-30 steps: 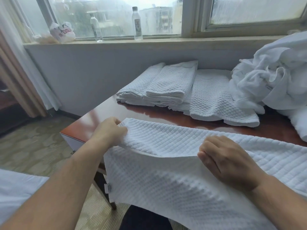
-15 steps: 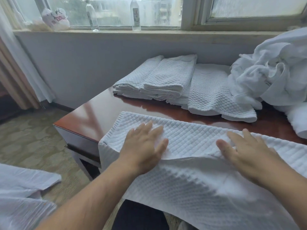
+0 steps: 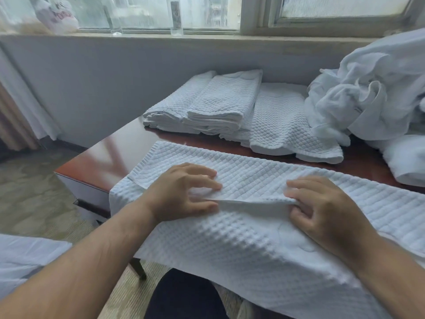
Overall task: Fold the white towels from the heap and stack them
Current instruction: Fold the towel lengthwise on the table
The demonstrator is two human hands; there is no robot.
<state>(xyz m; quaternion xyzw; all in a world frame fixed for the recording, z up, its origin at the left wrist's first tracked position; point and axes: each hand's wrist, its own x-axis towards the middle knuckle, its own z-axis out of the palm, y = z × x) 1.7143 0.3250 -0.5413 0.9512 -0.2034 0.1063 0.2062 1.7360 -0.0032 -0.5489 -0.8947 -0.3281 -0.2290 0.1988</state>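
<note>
Head view: a waffle-weave white towel (image 3: 253,238) drapes over the near edge of a glossy reddish wooden table (image 3: 110,157) below a grey wall and windowsill (image 3: 207,39). The right hand (image 3: 322,210) pinches its raised fold with curled fingers; the left hand (image 3: 181,192) rests bent, spread fingers on it, apparently gripping nothing. A folded stack (image 3: 218,104) and crumpled heap (image 3: 368,95) sit behind.

left hand (image 3: 181,192) splayed, right hand (image 3: 322,210) fingers curled, palms down.
</note>
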